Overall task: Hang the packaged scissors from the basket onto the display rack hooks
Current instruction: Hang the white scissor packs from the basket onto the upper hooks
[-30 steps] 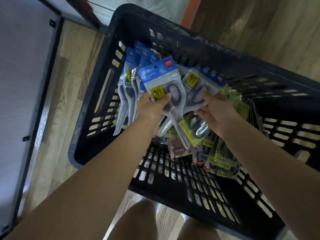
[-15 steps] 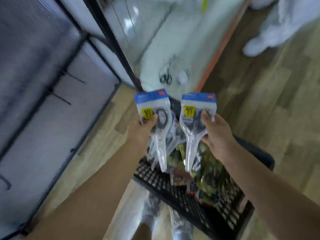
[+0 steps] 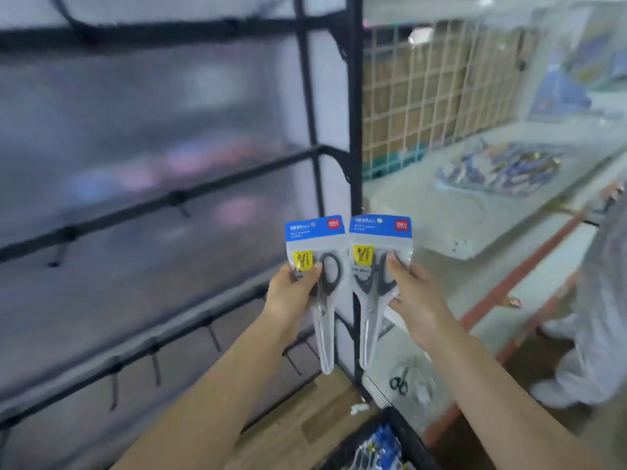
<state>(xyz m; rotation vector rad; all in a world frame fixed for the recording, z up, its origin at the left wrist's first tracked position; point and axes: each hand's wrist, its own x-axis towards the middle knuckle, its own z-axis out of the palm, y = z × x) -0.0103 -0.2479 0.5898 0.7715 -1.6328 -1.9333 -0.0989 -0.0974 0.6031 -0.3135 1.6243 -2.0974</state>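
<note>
Holding two scissor packs upright, side by side, in front of the display rack (image 3: 169, 198). Left hand (image 3: 291, 293) grips left pack (image 3: 317, 266) at handle level: thumb across the front by the yellow label, other fingers behind, not visible. Right hand (image 3: 414, 296) grips right pack (image 3: 378, 262) the same way, thumb on front. Pack top edges nearly touch; blade tips point down. Both packs: blue header card, clear pouch, black-handled scissors inside. Rack: black crossbars w/ short hooks (image 3: 154, 368) projecting, translucent backing; image blurred there. Packs are clear of all hooks. Basket (image 3: 407, 435), black, at bottom edge below the hands, w/ more packaged scissors (image 3: 376, 449) inside. Loose pair of scissors (image 3: 398, 383) lies on white shelf base at right.
</note>
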